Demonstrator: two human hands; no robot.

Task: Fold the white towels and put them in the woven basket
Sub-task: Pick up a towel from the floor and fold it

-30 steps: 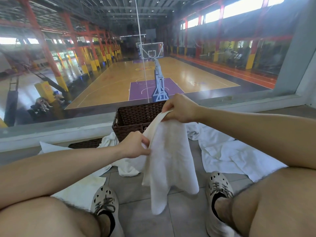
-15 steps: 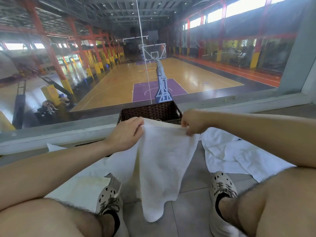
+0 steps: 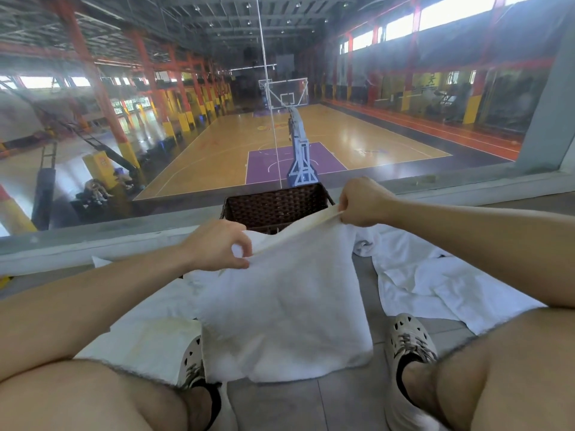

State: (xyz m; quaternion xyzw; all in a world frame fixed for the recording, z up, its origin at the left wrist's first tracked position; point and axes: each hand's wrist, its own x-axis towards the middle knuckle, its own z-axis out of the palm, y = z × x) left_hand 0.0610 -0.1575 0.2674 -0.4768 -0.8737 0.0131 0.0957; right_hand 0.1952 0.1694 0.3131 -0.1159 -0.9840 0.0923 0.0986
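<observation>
A white towel (image 3: 289, 309) hangs spread out between my hands, its lower edge near my feet. My left hand (image 3: 217, 245) pinches its top left corner. My right hand (image 3: 362, 202) grips the top right corner, held a little higher. Behind the towel stands the dark brown woven basket (image 3: 273, 206), against the window ledge; its front is partly hidden by the towel. More white towels lie loose on the floor at the right (image 3: 435, 284) and at the left (image 3: 146, 334).
I sit on a grey tiled floor (image 3: 298, 405) with my knees and two light clogs (image 3: 409, 337) in view. A low ledge (image 3: 93, 253) and a glass pane stand just beyond the basket, above a basketball court.
My hands have moved apart and stretched the towel's top edge wide. The right hand has risen above the left. The towel now hangs flat and broad instead of bunched.
</observation>
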